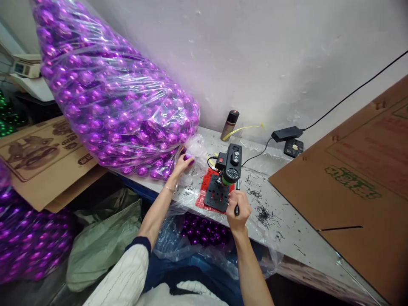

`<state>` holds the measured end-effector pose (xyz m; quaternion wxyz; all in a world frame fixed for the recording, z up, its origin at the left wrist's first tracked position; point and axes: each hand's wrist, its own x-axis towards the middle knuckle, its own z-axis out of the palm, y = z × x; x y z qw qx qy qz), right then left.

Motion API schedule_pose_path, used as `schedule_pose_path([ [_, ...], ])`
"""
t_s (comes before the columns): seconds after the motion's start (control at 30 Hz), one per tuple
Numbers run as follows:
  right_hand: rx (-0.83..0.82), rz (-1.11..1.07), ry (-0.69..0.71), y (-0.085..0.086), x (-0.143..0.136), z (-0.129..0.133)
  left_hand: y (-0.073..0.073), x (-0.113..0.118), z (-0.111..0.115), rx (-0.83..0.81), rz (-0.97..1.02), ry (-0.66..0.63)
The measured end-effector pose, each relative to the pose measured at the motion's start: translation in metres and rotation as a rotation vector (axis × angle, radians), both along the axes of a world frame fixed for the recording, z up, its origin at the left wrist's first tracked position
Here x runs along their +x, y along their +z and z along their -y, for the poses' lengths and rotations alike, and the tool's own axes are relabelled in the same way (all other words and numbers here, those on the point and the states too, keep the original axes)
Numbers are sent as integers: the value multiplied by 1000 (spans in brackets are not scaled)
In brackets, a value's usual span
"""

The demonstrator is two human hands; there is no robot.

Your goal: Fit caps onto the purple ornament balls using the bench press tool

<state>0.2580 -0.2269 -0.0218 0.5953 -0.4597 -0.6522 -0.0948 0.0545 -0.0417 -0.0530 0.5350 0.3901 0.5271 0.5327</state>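
Observation:
My right hand (239, 207) is closed around the black-tipped lever (236, 210) of a small black press machine (232, 163). The machine's dark base plate (216, 193) rests on a red sheet (201, 196) on the grey table. My left hand (182, 163) is closed at the mouth of a big clear bag of shiny purple balls (127, 106), with a small purple piece at its fingertips. Below the table edge, more small purple balls (205, 229) lie in clear plastic.
A spray can (229, 125) and a black power adapter (287, 134) are by the wall. Dark slivers (264, 213) litter the table (287, 225). Cardboard boxes stand right (357, 182) and left (47, 157). Another purple bag (28, 242) is at lower left.

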Motion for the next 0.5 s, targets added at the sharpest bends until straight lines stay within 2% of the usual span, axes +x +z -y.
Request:
schedule_pose_path([
  [0.13,1,-23,2,0,-1,0,7,-16,60,-31,329,-123],
  [0.27,-5,-34,10,-1,-1,0,4,-9,112,-90,510,-171],
  [0.37,-5,-27,3,0,-1,0,-1,4,134,-133,584,-184],
  [0.5,5,-11,-7,1,-2,0,-7,20,147,-176,660,-232],
])
